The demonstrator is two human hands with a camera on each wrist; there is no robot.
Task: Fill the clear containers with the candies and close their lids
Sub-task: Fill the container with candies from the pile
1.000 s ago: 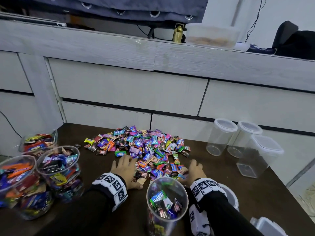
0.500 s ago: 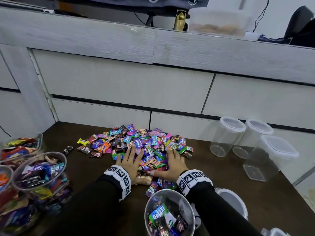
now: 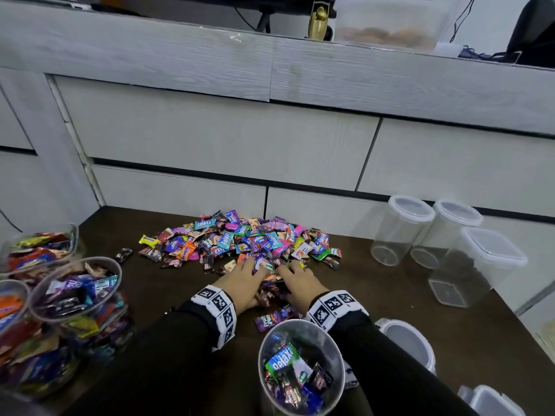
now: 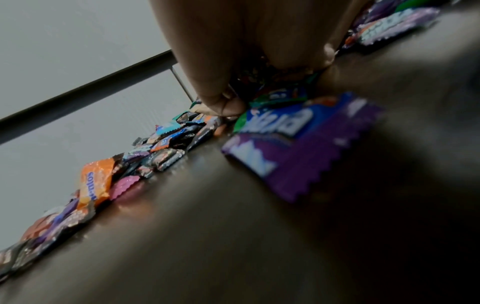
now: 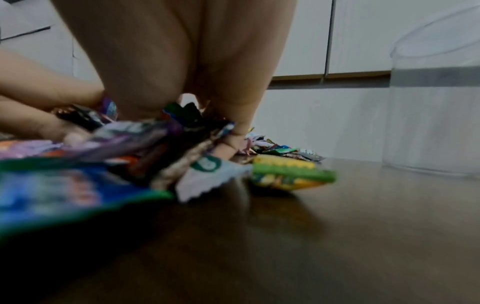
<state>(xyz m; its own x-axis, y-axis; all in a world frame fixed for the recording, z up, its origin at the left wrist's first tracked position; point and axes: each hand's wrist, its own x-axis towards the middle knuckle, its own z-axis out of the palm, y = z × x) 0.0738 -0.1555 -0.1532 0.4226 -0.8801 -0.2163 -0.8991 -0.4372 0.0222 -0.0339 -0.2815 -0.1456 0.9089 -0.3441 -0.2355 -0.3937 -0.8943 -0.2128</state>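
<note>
A heap of bright wrapped candies (image 3: 240,238) lies mid-table. My left hand (image 3: 247,280) and right hand (image 3: 294,280) sit side by side at the heap's near edge, fingers curled down, bunching a clump of candies between them. The left wrist view shows my left fingers (image 4: 223,102) bent over wrappers beside a purple candy (image 4: 298,144). In the right wrist view the right hand (image 5: 182,72) cups candies (image 5: 202,164) under its palm. An open round clear container (image 3: 324,334), partly filled, stands just in front of my wrists.
Three candy-filled open containers (image 3: 75,292) crowd the left edge. Three empty lidded clear containers (image 3: 401,232) stand at the right by the drawer fronts. A white lid (image 3: 408,340) lies right of my forearm, another white lid (image 3: 489,399) at the near right corner.
Both hands reached further into the heap, then drew together and curled, gathering candies between them. A few candies now lie loose between my wrists.
</note>
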